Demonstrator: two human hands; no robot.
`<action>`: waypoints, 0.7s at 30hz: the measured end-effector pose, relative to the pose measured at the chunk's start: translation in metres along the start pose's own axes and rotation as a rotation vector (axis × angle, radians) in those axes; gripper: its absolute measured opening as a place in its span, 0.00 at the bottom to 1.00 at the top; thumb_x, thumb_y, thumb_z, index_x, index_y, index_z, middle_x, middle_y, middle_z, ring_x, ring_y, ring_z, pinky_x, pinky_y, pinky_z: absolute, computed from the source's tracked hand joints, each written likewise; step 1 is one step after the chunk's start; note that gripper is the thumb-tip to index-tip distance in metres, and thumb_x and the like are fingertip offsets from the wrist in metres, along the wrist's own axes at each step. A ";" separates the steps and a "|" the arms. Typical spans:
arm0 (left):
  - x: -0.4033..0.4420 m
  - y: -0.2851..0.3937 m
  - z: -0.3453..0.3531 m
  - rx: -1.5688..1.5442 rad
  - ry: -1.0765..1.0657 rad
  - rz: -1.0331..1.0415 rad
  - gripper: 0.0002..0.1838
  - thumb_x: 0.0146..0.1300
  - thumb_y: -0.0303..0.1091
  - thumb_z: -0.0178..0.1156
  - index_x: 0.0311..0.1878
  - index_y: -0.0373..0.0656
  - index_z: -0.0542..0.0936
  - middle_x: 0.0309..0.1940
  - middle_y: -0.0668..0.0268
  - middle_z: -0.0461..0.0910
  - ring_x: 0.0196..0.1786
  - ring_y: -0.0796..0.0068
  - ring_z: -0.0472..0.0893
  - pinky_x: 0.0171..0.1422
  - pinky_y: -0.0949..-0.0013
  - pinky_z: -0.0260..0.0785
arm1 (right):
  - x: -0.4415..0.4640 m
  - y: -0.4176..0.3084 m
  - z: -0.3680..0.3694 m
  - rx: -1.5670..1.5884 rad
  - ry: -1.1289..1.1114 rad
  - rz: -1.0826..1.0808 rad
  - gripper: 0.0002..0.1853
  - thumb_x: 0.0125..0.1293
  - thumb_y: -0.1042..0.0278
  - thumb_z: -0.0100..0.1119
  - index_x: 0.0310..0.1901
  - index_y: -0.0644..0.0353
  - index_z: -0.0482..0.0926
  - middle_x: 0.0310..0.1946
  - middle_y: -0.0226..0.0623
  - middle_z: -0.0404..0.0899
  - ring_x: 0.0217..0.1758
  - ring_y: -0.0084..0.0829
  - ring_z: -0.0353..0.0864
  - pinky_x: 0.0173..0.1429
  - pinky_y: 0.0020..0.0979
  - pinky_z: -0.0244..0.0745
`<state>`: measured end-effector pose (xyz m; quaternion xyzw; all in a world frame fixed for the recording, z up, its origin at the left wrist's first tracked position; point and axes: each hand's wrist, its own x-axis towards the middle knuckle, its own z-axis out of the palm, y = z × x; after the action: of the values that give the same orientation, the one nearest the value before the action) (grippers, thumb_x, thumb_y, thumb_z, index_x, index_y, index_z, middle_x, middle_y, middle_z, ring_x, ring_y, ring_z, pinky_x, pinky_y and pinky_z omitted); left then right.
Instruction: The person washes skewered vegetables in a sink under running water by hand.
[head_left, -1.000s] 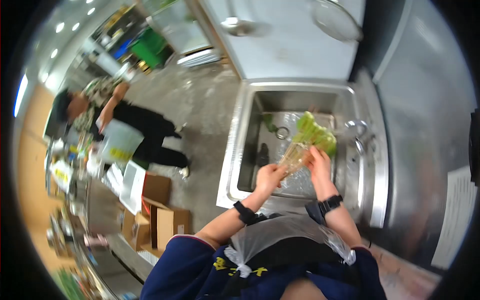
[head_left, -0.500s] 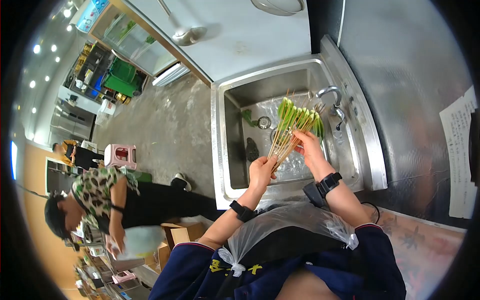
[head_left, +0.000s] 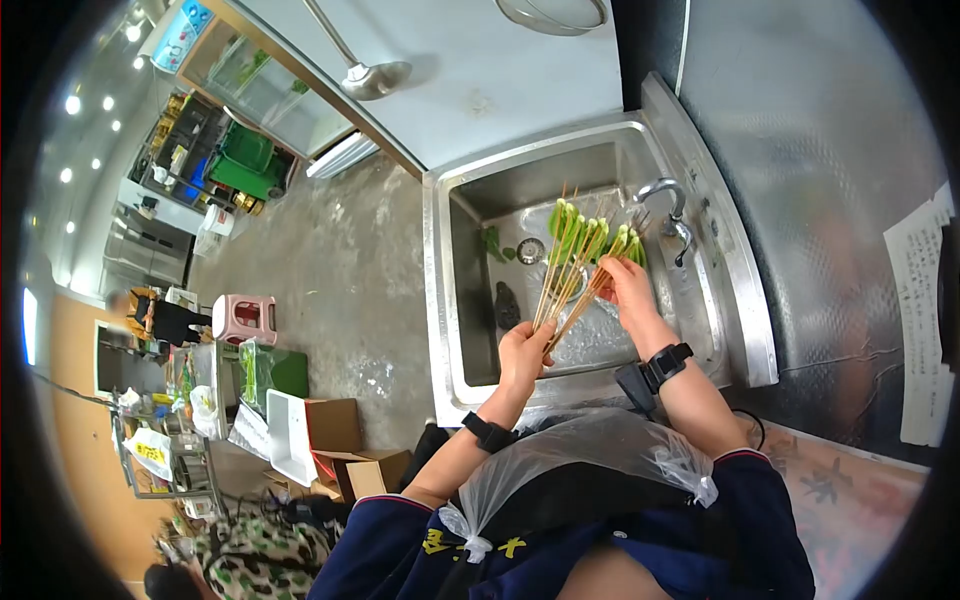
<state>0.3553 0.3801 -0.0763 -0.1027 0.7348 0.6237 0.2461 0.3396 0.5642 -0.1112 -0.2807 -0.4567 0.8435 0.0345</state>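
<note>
- Left hand (head_left: pixel 524 352) grips lower ends of skewers (head_left: pixel 558 283), mid-frame.
- Right hand (head_left: pixel 628 288) pinches right-side skewers higher up.
- Skewered greens (head_left: pixel 592 240) over sink (head_left: pixel 470 290), right of centre.
- Best: firm left grip, light right pinch, leaves spread without tearing.

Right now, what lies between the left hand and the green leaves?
In the head view, bare lengths of thin skewers run between the left hand and the green leaves.
</note>
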 end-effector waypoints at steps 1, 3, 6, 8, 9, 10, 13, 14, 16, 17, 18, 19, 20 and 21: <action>0.000 0.000 -0.001 0.000 0.000 0.000 0.17 0.56 0.44 0.58 0.22 0.40 0.73 0.14 0.72 0.68 0.13 0.85 0.67 0.12 0.81 0.53 | 0.000 -0.001 0.001 -0.022 -0.007 0.001 0.12 0.57 0.62 0.55 0.39 0.57 0.73 0.29 0.29 0.77 0.30 0.20 0.77 0.33 0.23 0.72; 0.002 0.001 0.000 0.013 0.002 0.010 0.16 0.56 0.44 0.58 0.23 0.40 0.73 0.13 0.72 0.68 0.13 0.85 0.67 0.11 0.81 0.53 | 0.001 -0.001 0.001 -0.002 -0.002 0.021 0.11 0.57 0.61 0.56 0.39 0.57 0.73 0.29 0.28 0.77 0.30 0.19 0.77 0.32 0.22 0.71; 0.004 0.001 0.003 0.024 0.000 0.023 0.16 0.56 0.44 0.58 0.23 0.40 0.73 0.13 0.72 0.68 0.12 0.85 0.67 0.11 0.81 0.53 | 0.001 -0.006 -0.001 0.014 -0.014 0.064 0.10 0.56 0.61 0.57 0.37 0.56 0.74 0.29 0.28 0.77 0.30 0.18 0.76 0.31 0.20 0.69; 0.004 0.005 0.007 0.042 -0.004 0.012 0.15 0.57 0.43 0.57 0.23 0.41 0.73 0.13 0.72 0.68 0.12 0.86 0.66 0.11 0.81 0.53 | 0.002 -0.005 -0.003 0.017 -0.031 0.090 0.09 0.56 0.61 0.57 0.36 0.55 0.75 0.28 0.27 0.77 0.30 0.17 0.76 0.30 0.19 0.68; 0.004 0.007 0.008 0.053 -0.004 0.006 0.14 0.58 0.41 0.56 0.23 0.42 0.72 0.13 0.73 0.68 0.12 0.86 0.66 0.12 0.82 0.52 | 0.004 -0.004 -0.005 0.006 -0.025 0.070 0.09 0.56 0.61 0.57 0.36 0.55 0.75 0.28 0.27 0.77 0.30 0.17 0.76 0.30 0.18 0.67; 0.005 0.006 0.006 0.056 0.000 0.006 0.14 0.58 0.41 0.56 0.23 0.42 0.72 0.13 0.73 0.68 0.12 0.86 0.66 0.12 0.82 0.52 | 0.006 -0.003 -0.005 -0.007 -0.023 0.052 0.08 0.56 0.62 0.58 0.35 0.55 0.75 0.28 0.27 0.77 0.30 0.17 0.76 0.29 0.17 0.66; 0.007 0.005 0.008 0.066 -0.055 0.013 0.14 0.58 0.42 0.56 0.26 0.41 0.73 0.16 0.73 0.69 0.14 0.86 0.66 0.13 0.82 0.53 | 0.010 -0.006 -0.011 -0.044 -0.059 0.079 0.09 0.57 0.62 0.58 0.35 0.56 0.75 0.28 0.28 0.77 0.30 0.19 0.77 0.31 0.18 0.68; 0.009 0.006 0.009 0.070 -0.066 0.016 0.14 0.58 0.42 0.56 0.26 0.41 0.73 0.16 0.73 0.69 0.14 0.86 0.66 0.13 0.82 0.53 | 0.010 -0.007 -0.011 -0.040 -0.051 0.072 0.09 0.57 0.62 0.58 0.35 0.56 0.75 0.28 0.28 0.77 0.30 0.19 0.77 0.31 0.18 0.68; 0.010 0.004 0.008 0.096 -0.066 0.019 0.14 0.59 0.42 0.56 0.27 0.41 0.73 0.16 0.73 0.69 0.14 0.86 0.66 0.13 0.82 0.53 | 0.005 -0.007 -0.006 0.130 -0.052 0.035 0.09 0.58 0.62 0.57 0.36 0.57 0.74 0.30 0.29 0.77 0.30 0.21 0.77 0.33 0.21 0.71; 0.012 0.004 0.008 0.095 -0.065 0.020 0.14 0.59 0.42 0.56 0.27 0.41 0.73 0.16 0.73 0.69 0.14 0.86 0.66 0.13 0.82 0.53 | 0.004 -0.010 -0.004 0.152 -0.040 0.044 0.10 0.58 0.62 0.57 0.37 0.57 0.73 0.31 0.31 0.77 0.31 0.22 0.77 0.36 0.24 0.73; 0.012 0.004 0.008 0.076 -0.058 0.002 0.13 0.59 0.41 0.56 0.27 0.41 0.73 0.16 0.73 0.69 0.14 0.86 0.66 0.13 0.82 0.53 | 0.005 -0.011 -0.005 0.152 -0.038 0.046 0.10 0.58 0.62 0.57 0.37 0.57 0.73 0.31 0.31 0.77 0.31 0.22 0.77 0.36 0.24 0.73; 0.012 0.003 0.008 0.058 -0.050 -0.019 0.13 0.59 0.41 0.56 0.27 0.41 0.73 0.16 0.73 0.69 0.14 0.86 0.66 0.14 0.82 0.53 | 0.006 -0.011 -0.005 0.162 -0.042 0.033 0.10 0.58 0.62 0.57 0.37 0.58 0.73 0.31 0.31 0.77 0.31 0.22 0.77 0.37 0.24 0.73; 0.012 0.002 0.008 0.059 -0.050 -0.025 0.13 0.59 0.41 0.56 0.27 0.41 0.73 0.16 0.73 0.69 0.14 0.86 0.66 0.14 0.82 0.53 | 0.007 -0.011 -0.006 0.173 -0.046 0.021 0.09 0.58 0.63 0.57 0.37 0.58 0.74 0.31 0.31 0.76 0.31 0.22 0.77 0.37 0.24 0.73; 0.012 0.002 0.008 0.048 -0.053 -0.021 0.13 0.59 0.41 0.56 0.26 0.42 0.73 0.16 0.73 0.69 0.14 0.86 0.66 0.14 0.82 0.53 | 0.010 -0.009 -0.006 0.175 -0.043 0.024 0.09 0.58 0.63 0.57 0.37 0.58 0.74 0.31 0.31 0.76 0.31 0.22 0.77 0.37 0.24 0.73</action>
<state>0.3462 0.3900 -0.0810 -0.0880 0.7416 0.6059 0.2742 0.3327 0.5774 -0.1111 -0.2637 -0.3785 0.8864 0.0388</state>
